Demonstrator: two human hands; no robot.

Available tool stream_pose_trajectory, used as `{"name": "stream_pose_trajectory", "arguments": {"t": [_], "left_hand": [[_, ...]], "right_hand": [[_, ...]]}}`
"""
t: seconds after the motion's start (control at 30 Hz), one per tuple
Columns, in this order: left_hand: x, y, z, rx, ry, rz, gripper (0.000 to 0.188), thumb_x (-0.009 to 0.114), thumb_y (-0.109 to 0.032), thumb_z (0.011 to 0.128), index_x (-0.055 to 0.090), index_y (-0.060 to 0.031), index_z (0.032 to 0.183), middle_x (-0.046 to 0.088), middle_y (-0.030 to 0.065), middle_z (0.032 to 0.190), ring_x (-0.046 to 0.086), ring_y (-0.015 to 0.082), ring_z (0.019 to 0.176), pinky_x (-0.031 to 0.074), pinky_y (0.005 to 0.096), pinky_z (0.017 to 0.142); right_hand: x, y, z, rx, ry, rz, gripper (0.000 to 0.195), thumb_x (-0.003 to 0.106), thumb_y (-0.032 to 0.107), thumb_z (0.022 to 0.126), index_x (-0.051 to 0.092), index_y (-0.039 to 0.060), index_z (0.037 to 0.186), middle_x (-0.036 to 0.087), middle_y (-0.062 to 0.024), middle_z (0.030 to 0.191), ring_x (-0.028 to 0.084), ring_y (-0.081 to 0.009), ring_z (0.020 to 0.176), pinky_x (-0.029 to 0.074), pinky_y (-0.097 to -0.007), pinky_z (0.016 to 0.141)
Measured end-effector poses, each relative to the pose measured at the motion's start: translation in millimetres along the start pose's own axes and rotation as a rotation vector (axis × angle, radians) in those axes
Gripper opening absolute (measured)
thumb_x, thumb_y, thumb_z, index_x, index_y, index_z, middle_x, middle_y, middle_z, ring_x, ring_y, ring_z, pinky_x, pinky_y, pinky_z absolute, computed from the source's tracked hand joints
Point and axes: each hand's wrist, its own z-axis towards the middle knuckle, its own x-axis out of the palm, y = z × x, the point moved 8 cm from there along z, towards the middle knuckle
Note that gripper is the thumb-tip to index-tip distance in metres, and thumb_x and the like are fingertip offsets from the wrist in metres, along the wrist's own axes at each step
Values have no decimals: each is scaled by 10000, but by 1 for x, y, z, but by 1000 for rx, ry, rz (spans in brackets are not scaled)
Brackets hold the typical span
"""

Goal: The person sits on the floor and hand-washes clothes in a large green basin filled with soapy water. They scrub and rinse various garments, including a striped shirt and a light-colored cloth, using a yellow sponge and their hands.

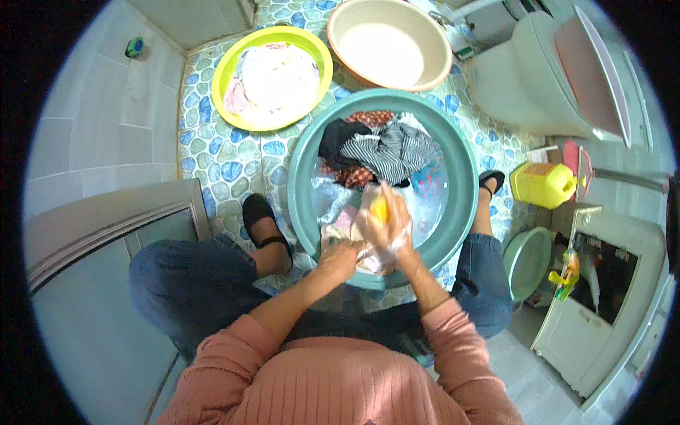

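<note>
A large teal plastic basin [463,175] stands on the floor between my feet, holding wet clothes and water. My right hand [387,220], blurred and sudsy, is closed around a yellow object [379,209], perhaps a bar of soap or a brush; which one I cannot tell. It is over a pale cloth [374,264] at the basin's near side. My left hand [340,257] grips that cloth near the rim. Beyond the hands lie a black-and-white striped garment [393,149], a black cloth [337,139] and a red patterned cloth [355,175]. A blue patterned cloth [427,178] is at the right.
A yellow-green basin [219,85] with light clothes stands at the far left, beside a cream basin [393,45]. Right of me are a toilet [510,79], a yellow jug [542,184], a green basin [527,263] and a cabinet [579,329]. A door [111,297] is at my left.
</note>
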Motion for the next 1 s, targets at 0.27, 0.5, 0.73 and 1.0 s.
{"name": "stream_pose_trajectory", "arguments": {"t": [0.27,0.5,0.73,1.0], "left_hand": [[-15,-18,-24,53,100,46,391,600,-120,858,608,-127,1248,616,161,1194,595,339,1099,460,449,957],[-25,-23,-27,76,117,83,279,608,-144,846,668,-91,1114,644,170,1108,600,332,1088,478,457,923],[-76,-40,-24,55,-108,-22,653,730,-357,778,527,-122,1353,546,193,1298,523,382,1188,428,466,1004],[-136,-92,-8,556,-317,9,803,798,-308,718,456,-54,1398,511,208,1360,502,390,1220,397,443,1047]], "right_hand": [[-38,-16,112,47,-99,-347,533,757,373,792,651,39,1194,513,-263,1323,511,-418,1198,413,-474,1006],[30,-97,-76,474,88,-202,773,715,402,798,419,34,1409,430,-323,1370,431,-460,1267,365,-481,1068],[34,-115,-69,793,295,38,601,693,216,766,503,-12,1288,610,-260,1157,605,-386,1042,491,-450,894],[-36,28,-35,243,342,335,409,613,11,758,616,-17,1166,605,-185,1164,571,-309,1109,456,-379,942]]}}
